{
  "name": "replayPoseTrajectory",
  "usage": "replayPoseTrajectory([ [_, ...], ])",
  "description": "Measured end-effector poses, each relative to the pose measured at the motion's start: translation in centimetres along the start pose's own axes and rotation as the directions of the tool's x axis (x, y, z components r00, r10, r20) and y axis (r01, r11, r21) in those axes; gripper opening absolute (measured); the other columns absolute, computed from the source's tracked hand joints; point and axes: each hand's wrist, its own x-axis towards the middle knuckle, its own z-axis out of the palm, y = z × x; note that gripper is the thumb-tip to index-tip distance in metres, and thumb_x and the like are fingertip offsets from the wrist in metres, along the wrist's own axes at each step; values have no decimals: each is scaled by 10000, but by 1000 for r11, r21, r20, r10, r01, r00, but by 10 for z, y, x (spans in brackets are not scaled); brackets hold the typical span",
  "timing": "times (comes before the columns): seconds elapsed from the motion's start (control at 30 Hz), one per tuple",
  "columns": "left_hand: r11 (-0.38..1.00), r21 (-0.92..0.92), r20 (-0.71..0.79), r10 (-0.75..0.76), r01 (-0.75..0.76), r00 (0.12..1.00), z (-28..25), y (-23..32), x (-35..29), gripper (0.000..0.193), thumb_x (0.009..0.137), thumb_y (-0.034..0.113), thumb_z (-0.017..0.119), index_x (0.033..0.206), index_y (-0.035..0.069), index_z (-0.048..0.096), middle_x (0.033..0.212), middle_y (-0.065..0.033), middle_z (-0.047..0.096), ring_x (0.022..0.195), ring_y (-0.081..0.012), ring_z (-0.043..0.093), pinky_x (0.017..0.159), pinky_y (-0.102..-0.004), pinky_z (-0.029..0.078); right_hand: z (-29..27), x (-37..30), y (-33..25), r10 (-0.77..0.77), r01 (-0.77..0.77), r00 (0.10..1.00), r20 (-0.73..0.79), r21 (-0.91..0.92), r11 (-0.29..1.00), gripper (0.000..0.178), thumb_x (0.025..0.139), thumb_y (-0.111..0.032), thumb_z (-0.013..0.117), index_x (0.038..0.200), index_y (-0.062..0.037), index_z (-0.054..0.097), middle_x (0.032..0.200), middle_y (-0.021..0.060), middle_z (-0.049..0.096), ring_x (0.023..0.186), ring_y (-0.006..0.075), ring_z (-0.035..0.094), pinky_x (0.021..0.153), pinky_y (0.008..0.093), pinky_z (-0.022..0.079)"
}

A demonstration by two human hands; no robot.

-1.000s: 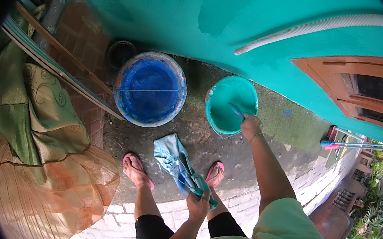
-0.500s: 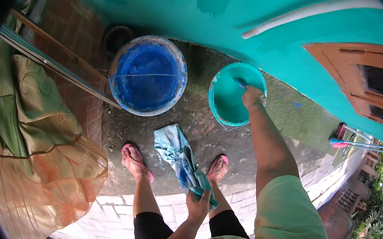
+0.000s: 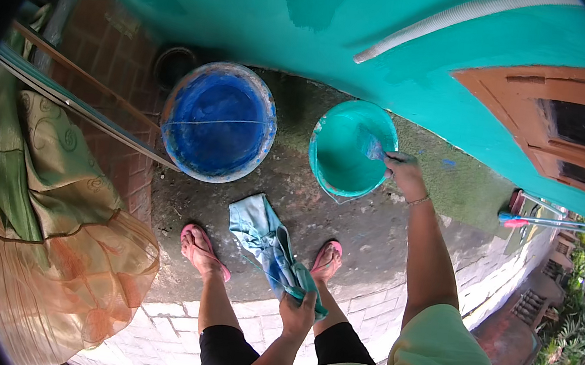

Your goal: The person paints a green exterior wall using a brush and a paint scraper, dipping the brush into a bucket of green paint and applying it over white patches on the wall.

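My right hand [image 3: 402, 173] is closed on the handle of a paintbrush [image 3: 371, 145], at the right rim of a turquoise bucket [image 3: 318, 158]. The bristles lie over the turquoise paint [image 3: 342, 156] inside; I cannot tell whether they touch it. My left hand [image 3: 297, 314] grips one end of a paint-stained, light blue and teal cloth [image 3: 265, 230]. Its other end hangs between my feet, in front of my legs. Left of the turquoise bucket stands a wide blue tub [image 3: 264, 158], stained blue inside, with a thin cord across its top.
A freshly coloured turquoise wall [image 3: 240, 11] runs behind the containers, with a white corrugated hose [image 3: 462, 21] and a brown-framed window [image 3: 539, 110]. Draped curtains [image 3: 67, 258] and long poles [image 3: 85, 101] fill the left. A dark pot [image 3: 173, 68] sits behind the tub. Cleaning-tool handles [image 3: 555, 223] lie right.
My right hand has drawn up and right from inside the turquoise bucket to its rim, and more of the brush shows. The left hand keeps its hold on the cloth.
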Motion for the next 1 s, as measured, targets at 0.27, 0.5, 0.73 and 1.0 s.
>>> replayPoseTrajectory([
  [0.27,1000,-8,39,-12,13,999,-1,-9,-3,191,806,127,642,903,-22,575,739,-52,595,583,-123,560,511,-272,456,76,47,-28,-230,-101,931,-284,-806,583,197,853,-149,542,972,-113,695,1045,140,678,964,314,664,745,415,549],
  [0.5,993,90,14,78,-79,997,-9,-28,-2,182,808,122,635,904,-22,578,728,-46,590,564,-118,552,501,-276,452,96,61,-39,-149,-113,951,-271,-752,650,203,853,-164,557,983,-108,702,1075,147,674,990,329,655,761,416,547],
  [0.73,995,93,14,-48,47,999,-1,-13,0,243,773,177,655,870,-40,606,839,-182,639,760,-327,638,702,-390,488,18,-8,-16,-147,122,949,-280,-103,987,330,852,-181,641,1134,-9,647,942,149,697,835,239,672,710,333,523],
  [1.0,997,73,-4,-32,33,999,-1,6,-1,196,769,158,649,849,-16,605,802,-132,638,714,-248,636,657,-357,491,-6,-99,-20,-46,63,998,-46,507,859,293,883,-132,625,1137,14,631,816,64,684,575,77,539,501,220,407],
])
